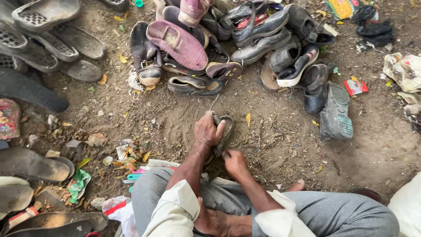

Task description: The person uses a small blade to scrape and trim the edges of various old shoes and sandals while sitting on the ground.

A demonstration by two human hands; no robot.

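The left hand [207, 130] gripped a worn brown sandal [223, 131] at its upper end, fingers wrapped over the toe, holding it upright on the dirt ground [280, 145] just past the person's knees. The right hand [234, 162] pinched the sandal's lower edge at about five o'clock. A heap of old shoes [245, 39] lay at twelve o'clock.

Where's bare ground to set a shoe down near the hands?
Bare dirt lies right of the sandal that both hands hold, bordered by the black boots. A smaller patch sits between the sandal and the shoe pile. The left side is crowded with soles and scraps.
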